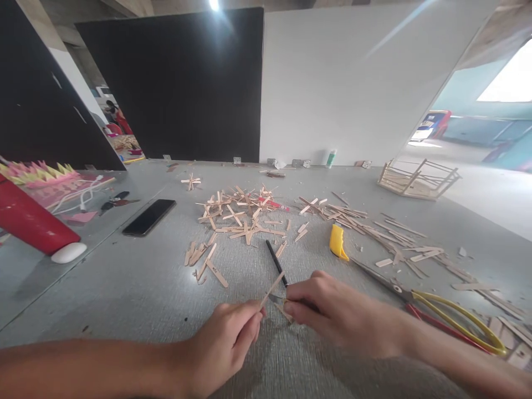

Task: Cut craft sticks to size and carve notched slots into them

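Left hand (230, 338) holds stick (273, 287); right hand (328, 310), tool (276, 299); open room toward phone (149, 218).

Near, the left hand (233, 337) pinches a thin wooden stick (273, 289) beside a blade (276, 299) held in the right hand (322, 305). A black phone (149, 217) lies farther left, large scissors (398, 288) to the right.

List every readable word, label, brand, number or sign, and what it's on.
None can be read.
Green-and-white bottle: any lettering too small.
Red strip among the wooden sticks: any print too small.
Blue-and-red object, far right: any marking too blurred.
Phone: screen dark, no text visible.
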`<state>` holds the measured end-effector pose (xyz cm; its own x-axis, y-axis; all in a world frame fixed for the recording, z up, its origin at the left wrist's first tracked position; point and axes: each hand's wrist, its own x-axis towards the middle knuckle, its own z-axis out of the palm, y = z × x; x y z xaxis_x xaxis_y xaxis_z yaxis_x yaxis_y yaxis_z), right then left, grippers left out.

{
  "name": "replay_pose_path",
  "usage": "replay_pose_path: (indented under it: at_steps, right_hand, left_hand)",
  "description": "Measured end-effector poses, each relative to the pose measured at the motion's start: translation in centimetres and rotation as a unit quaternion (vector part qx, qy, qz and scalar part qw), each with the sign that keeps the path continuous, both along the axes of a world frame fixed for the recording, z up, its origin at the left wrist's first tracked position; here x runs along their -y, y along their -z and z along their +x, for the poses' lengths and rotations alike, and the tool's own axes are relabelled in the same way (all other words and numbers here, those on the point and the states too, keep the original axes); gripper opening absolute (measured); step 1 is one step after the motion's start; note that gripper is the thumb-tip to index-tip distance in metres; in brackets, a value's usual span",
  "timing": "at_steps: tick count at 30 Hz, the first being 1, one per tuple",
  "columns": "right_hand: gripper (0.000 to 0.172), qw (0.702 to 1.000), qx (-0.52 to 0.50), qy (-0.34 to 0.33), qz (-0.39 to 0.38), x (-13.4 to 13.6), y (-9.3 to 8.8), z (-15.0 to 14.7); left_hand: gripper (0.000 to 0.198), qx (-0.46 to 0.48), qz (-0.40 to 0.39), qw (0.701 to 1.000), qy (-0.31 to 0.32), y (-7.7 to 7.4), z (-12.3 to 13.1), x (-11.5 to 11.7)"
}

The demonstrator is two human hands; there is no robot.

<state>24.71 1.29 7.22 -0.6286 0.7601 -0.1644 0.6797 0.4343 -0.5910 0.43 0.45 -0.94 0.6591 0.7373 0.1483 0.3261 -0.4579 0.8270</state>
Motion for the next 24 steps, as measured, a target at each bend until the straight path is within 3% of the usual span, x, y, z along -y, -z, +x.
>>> replay_pose_path:
  at_steps: [3, 5, 7, 10, 11, 13, 16, 18, 19, 21, 24]
  right_hand:
    - [0.034, 0.997, 0.036, -0.063, 0.005, -1.5, -1.4, 1.7]
    - [0.034, 0.998, 0.026, -0.061, 0.005, -1.2, -0.5, 1.1]
    - [0.037, 1.0, -0.007, 0.001, -0.001, -0.1, 1.4, -0.7]
    - [0.037, 0.977, -0.076, 0.196, 0.032, 2.0, 4.3, -3.9]
    - [0.036, 0.972, -0.096, 0.213, 0.03, 2.4, 4.8, -4.5]
    - [0.035, 0.978, -0.087, 0.188, 0.014, 2.7, 4.9, -4.9]
    - [0.034, 0.992, -0.037, 0.121, 0.016, 1.9, 3.4, -3.6]
    - [0.033, 0.995, -0.008, 0.1, 0.016, 1.3, 2.3, -2.6]
    - [0.033, 0.995, 0.003, 0.096, 0.014, 1.2, 2.0, -2.2]
    - [0.032, 0.996, 0.017, 0.086, 0.012, 1.3, 1.9, -1.8]
    - [0.03, 0.997, 0.017, 0.069, 0.007, 1.8, 2.5, -1.8]
  left_hand:
    - [0.025, -0.003, 0.003, 1.0, 0.03, 0.1, 0.1, 0.0]
    - [0.025, -0.001, 0.005, 1.0, 0.021, 0.3, 0.2, -0.1]
    - [0.027, 0.001, 0.007, 1.0, -0.012, 0.6, 0.2, -0.2]
    - [0.03, 0.0, 0.009, 0.998, -0.061, 1.1, 0.2, -0.5]
    - [0.031, -0.001, 0.008, 0.998, -0.066, 1.2, 0.2, -0.5]
    - [0.032, -0.003, 0.005, 0.998, -0.067, 1.1, 0.2, -0.4]
    - [0.032, -0.009, 0.003, 0.998, -0.066, 0.8, 0.0, -0.1]
    - [0.019, -0.009, -0.002, 0.997, -0.08, 0.5, -0.3, -0.1]
    - [0.025, -0.003, 0.01, 0.996, -0.088, 0.3, -0.5, -0.1]
    - [0.057, -0.002, 0.082, 0.993, -0.081, 0.0, -0.9, -0.5]
    - [0.063, -0.08, 0.263, 0.961, 0.009, -0.5, -1.3, -1.2]
